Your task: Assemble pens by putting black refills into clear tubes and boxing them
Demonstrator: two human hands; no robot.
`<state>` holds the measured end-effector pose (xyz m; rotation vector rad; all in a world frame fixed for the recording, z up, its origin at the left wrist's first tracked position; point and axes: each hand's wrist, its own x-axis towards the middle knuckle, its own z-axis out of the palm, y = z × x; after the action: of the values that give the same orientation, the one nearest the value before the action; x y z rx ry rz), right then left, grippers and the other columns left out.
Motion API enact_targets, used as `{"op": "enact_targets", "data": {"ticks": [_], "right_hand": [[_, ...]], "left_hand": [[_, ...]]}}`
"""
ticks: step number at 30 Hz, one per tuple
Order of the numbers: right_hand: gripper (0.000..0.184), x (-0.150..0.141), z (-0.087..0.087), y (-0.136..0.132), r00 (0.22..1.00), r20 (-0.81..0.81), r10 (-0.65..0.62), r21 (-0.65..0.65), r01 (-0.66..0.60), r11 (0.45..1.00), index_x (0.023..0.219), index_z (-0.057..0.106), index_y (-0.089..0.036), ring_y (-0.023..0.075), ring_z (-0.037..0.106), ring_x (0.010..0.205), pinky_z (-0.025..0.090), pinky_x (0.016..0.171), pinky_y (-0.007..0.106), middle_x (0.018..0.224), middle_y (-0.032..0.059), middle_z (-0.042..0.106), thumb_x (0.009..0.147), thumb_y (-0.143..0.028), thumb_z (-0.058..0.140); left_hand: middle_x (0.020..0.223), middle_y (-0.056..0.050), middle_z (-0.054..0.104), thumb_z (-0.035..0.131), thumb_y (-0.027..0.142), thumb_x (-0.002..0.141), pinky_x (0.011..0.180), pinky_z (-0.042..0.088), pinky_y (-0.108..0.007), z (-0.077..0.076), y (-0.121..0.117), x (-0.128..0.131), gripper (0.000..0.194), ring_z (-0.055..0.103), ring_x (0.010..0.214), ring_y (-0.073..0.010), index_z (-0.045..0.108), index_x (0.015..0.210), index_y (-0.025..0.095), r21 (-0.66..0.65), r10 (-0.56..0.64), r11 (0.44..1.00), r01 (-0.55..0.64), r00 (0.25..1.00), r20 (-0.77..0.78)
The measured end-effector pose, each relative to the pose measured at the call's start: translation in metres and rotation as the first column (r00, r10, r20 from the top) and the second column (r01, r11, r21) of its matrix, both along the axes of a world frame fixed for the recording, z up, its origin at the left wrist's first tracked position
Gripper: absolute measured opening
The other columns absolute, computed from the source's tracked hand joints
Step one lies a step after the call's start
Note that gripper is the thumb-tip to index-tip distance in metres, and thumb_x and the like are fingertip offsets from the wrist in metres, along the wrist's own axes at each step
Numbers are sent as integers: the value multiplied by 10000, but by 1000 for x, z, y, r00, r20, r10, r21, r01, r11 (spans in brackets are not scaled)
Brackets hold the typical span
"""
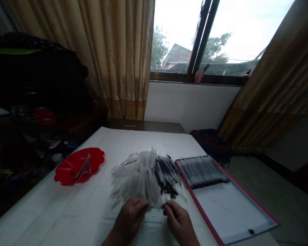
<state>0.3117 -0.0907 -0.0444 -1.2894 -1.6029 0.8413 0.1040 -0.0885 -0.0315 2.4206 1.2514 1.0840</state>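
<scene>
Between my two hands, level above the near side of the table, is a thin pen. My left hand pinches one end, and my right hand closes around the dark other end. Most of the pen's ends are hidden by the fingers. Just beyond lies a heap of clear pen barrels. Dark slim pen parts lie at the heap's right side, with small black caps in front of them.
To the right is a red-edged white board bearing a row of black-ended pens and a small black spot. A red scalloped dish with several pale sticks stands at left on the white-covered table. Beyond are curtains and a window.
</scene>
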Motion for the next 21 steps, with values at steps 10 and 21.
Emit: {"op": "enact_targets", "data": {"ticks": [10, 21], "right_hand": [[315, 1, 3, 11, 993, 97, 63, -34, -60, 998, 818, 614, -193, 161, 611, 617, 409, 571, 220, 653, 18, 637, 895, -422, 412], [398, 8, -16, 17, 976, -218, 17, -100, -40, 994, 830, 628, -172, 133, 560, 505, 441, 495, 220, 664, 28, 628, 868, -532, 462]], "left_hand": [[882, -49, 698, 476, 217, 923, 742, 546, -248, 2, 3, -2, 191, 665, 830, -162, 625, 1042, 226, 49, 11, 999, -13, 1000, 23], [928, -68, 724, 455, 385, 927, 788, 539, -382, -5, 6, -9, 275, 672, 864, -220, 618, 1084, 229, 188, 223, 960, -208, 973, -63]]}}
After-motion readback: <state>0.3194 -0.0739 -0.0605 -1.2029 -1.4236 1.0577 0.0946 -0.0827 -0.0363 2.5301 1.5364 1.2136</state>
